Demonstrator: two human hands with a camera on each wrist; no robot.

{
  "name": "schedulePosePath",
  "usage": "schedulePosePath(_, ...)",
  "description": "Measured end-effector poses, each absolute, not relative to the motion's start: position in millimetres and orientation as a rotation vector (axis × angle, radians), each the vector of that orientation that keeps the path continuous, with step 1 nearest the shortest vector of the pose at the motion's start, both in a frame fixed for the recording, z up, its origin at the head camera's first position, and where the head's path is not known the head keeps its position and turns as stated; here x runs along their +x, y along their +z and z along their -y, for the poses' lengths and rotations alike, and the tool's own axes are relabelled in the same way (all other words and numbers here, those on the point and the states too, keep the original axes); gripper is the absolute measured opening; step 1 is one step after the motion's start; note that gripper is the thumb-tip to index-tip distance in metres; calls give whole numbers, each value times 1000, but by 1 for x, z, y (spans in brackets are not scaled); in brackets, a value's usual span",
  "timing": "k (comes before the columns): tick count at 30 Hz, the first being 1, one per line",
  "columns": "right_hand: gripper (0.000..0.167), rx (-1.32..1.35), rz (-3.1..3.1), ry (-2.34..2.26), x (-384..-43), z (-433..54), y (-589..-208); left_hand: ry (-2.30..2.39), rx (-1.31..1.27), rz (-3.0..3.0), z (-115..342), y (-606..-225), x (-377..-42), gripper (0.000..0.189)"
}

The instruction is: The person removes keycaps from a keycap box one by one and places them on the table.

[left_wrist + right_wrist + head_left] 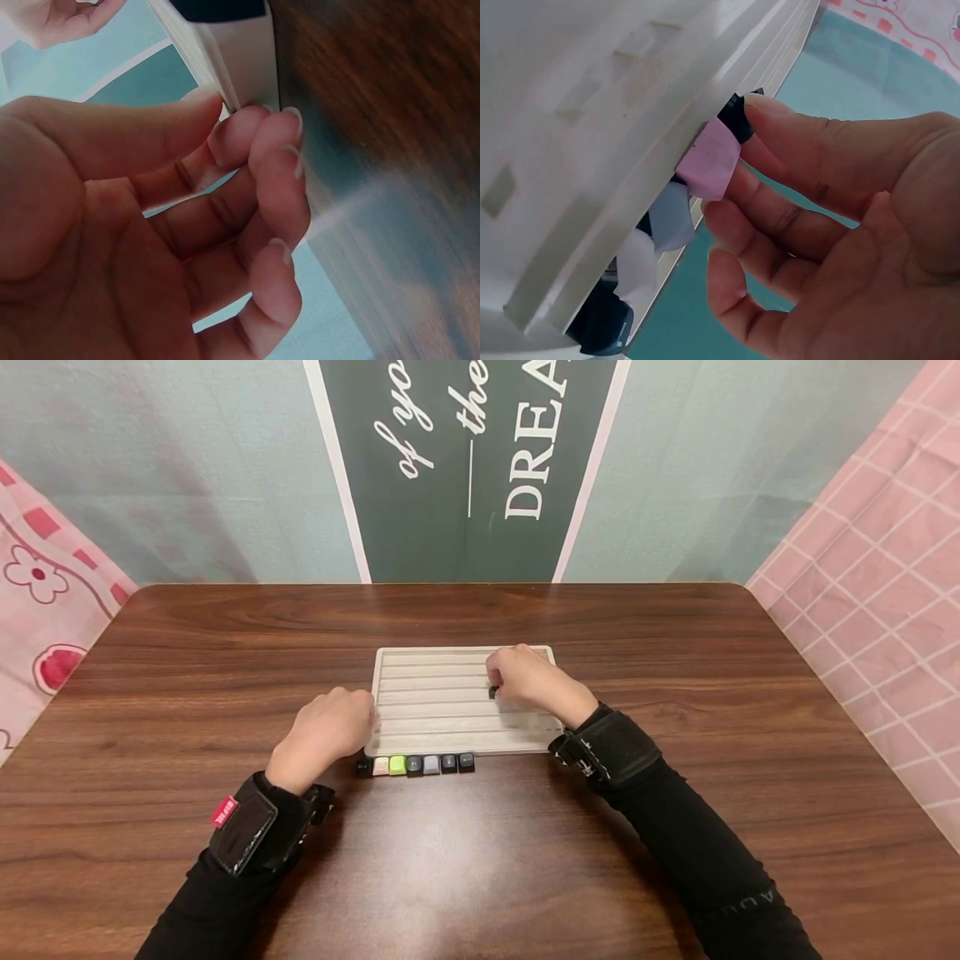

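A white ridged tray (431, 695) lies on the table. At its left edge is my left hand (330, 724), whose thumb and curled index finger pinch the tray's rim (259, 67). Over the tray's right part, my right hand (528, 677) pinches a small black keycap (739, 116) between thumb and fingers, against a tray ridge. Beside it in the same row stand a pink keycap (711, 159), a grey-blue keycap (672, 216), a white keycap (636, 266) and a dark keycap (604, 322). From the head view, the right hand hides most of that row.
Along the tray's front edge lies a row of several loose keycaps, among them a bright green keycap (397, 766) and a pale pink keycap (381, 766). Brown wooden table (450, 860) surrounds the tray. A curtain with lettering (465, 543) hangs behind the table.
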State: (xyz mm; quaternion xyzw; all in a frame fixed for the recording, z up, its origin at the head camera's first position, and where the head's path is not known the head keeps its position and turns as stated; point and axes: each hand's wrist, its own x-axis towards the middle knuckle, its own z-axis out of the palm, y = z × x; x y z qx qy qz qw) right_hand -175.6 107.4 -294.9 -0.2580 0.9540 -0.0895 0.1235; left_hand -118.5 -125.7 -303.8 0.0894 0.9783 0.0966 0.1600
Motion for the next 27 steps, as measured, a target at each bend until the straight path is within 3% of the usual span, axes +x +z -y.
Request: schedulePosePath(27, 11, -752, -2772, -241, -173, -108, -297, 269, 246, -2797, 125, -304, -117, 19)
